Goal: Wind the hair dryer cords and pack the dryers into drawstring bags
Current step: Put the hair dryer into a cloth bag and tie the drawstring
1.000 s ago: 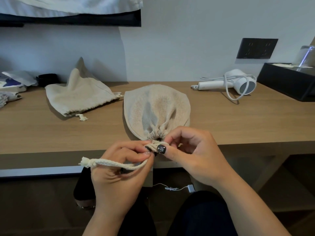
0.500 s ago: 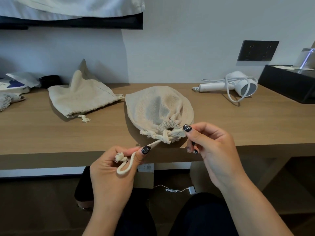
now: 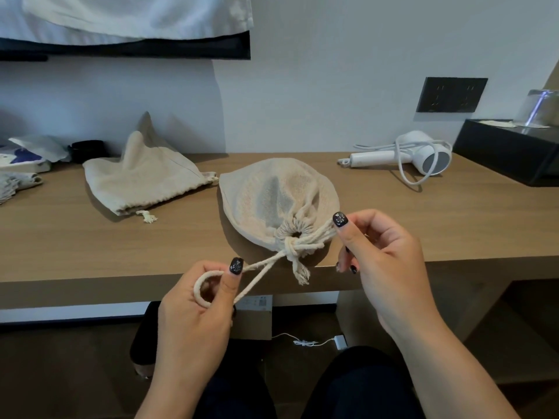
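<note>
A filled beige drawstring bag (image 3: 272, 201) lies at the front edge of the wooden desk (image 3: 423, 231), its mouth gathered tight and the cord knotted (image 3: 292, 247). My left hand (image 3: 199, 309) pinches a loop of the drawstring, pulled down and left of the knot. My right hand (image 3: 384, 261) pinches the other cord strands just right of the knot. A second beige bag (image 3: 142, 179) lies slack at the back left. A white hair dryer (image 3: 405, 155) with its cord looped around it rests at the back right.
A black box (image 3: 508, 152) with a clear glass on top stands at the far right, below a dark wall socket (image 3: 450, 95). Cloth and small items (image 3: 21, 164) crowd the far left. A white cable (image 3: 314, 343) lies on the floor under the desk.
The bag mouth has been drawn shut and the cords crossed into a knot. My hands have moved apart, the left pulling a loop down-left, the right pulling strands to the right.
</note>
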